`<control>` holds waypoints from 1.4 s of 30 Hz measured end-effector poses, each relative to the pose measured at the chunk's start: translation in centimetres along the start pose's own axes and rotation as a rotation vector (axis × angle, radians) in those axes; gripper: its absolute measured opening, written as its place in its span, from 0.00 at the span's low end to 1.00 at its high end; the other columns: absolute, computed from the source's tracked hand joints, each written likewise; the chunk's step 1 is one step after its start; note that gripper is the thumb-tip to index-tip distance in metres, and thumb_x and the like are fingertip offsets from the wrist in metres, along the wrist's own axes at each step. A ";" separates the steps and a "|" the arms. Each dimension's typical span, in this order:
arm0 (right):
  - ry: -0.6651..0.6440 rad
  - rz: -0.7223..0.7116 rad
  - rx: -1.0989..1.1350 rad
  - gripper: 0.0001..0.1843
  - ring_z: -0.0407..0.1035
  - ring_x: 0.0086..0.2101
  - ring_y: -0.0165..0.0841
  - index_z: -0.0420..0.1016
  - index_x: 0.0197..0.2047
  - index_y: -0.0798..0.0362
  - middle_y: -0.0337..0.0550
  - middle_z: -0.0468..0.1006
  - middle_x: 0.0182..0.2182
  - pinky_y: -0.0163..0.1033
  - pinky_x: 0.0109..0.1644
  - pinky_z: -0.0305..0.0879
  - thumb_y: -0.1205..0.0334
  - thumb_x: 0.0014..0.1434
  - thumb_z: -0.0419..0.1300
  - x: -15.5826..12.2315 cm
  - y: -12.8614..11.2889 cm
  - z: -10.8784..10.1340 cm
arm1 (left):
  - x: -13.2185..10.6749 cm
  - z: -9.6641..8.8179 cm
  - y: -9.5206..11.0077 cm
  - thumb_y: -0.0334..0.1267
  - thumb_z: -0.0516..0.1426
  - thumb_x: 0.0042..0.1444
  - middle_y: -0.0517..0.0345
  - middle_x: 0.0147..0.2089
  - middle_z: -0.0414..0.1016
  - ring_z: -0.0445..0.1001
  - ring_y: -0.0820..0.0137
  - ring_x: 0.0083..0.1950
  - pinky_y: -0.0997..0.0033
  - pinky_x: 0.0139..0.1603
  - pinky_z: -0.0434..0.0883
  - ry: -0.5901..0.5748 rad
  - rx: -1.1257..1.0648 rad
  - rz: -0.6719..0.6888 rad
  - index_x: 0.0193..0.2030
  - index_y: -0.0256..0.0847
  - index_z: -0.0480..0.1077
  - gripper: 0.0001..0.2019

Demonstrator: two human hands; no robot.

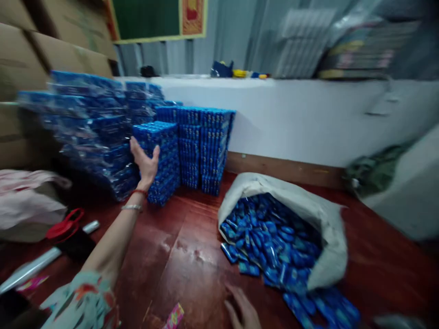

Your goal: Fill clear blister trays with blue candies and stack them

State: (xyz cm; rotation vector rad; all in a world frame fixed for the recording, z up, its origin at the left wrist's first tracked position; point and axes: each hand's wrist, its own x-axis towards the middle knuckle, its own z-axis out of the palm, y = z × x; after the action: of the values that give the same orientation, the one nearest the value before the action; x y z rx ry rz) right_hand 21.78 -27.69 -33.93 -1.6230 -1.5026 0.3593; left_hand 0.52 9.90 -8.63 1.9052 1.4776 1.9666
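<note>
Left hand (147,167) at blue box stack (164,155) on floor (195,260), fingers spread, contact unclear; right hand (244,308) low, fingers parted. Much looks stacked already; loose packets (267,237) spilling from sack (334,237) seem left.

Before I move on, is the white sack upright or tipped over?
Tipped over: the white sack lies with its mouth open sideways, and blue packets spread from it onto the red floor.

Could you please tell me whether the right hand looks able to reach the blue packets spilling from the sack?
Probably yes: the right hand is beside the blue packets, with only red floor showing between them, and the sack gapes open.
</note>
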 end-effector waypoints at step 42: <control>0.893 0.046 -0.706 0.16 0.69 0.41 0.40 0.68 0.35 0.51 0.52 0.74 0.36 0.51 0.48 0.64 0.58 0.64 0.42 -3.7 4.6 -17.3 | -34.8 0.0 0.3 0.50 0.44 0.62 0.42 0.66 0.56 0.57 0.60 0.67 0.49 0.66 0.52 -1.159 -0.255 -0.259 0.67 0.38 0.49 0.30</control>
State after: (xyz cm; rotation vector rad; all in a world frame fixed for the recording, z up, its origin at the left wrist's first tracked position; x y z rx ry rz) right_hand 36.39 -37.35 -28.55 -1.9437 -0.9060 -0.8760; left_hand 9.42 -11.20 -34.86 1.9724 0.9536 0.6027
